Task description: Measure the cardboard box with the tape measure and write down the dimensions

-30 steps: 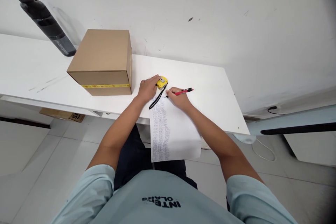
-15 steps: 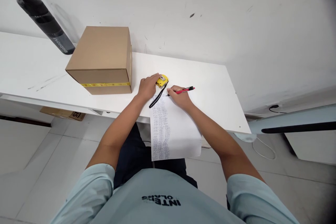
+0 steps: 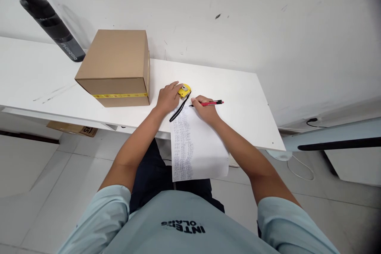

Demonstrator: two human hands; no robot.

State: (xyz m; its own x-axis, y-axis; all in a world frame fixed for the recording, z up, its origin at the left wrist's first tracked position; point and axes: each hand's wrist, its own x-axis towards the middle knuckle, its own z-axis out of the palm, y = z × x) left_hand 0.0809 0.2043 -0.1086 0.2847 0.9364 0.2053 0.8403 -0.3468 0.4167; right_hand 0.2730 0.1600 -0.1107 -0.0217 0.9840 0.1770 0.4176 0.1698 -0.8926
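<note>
My left hand (image 3: 167,98) rests on the white table (image 3: 244,107) with its fingers curled round a yellow tape measure (image 3: 184,91). The yellow tape runs left along the lower front of a closed cardboard box (image 3: 116,66), and a black wrist strap (image 3: 178,110) trails from the case. My right hand (image 3: 204,110) grips a red pen (image 3: 210,103) with its tip on the top of a white sheet (image 3: 200,147) covered with a column of handwriting. The sheet's near part hangs over the table's front edge.
A black bottle-shaped device (image 3: 44,17) leans against the white wall at the far left of the table. Flat cardboard (image 3: 71,129) lies on the floor under the table. A grey bar (image 3: 336,139) and a cable (image 3: 300,166) are at the right.
The pen has tilted a little flatter and shifted slightly right on the sheet. My left hand stays on the tape measure. The view has shifted slightly.
</note>
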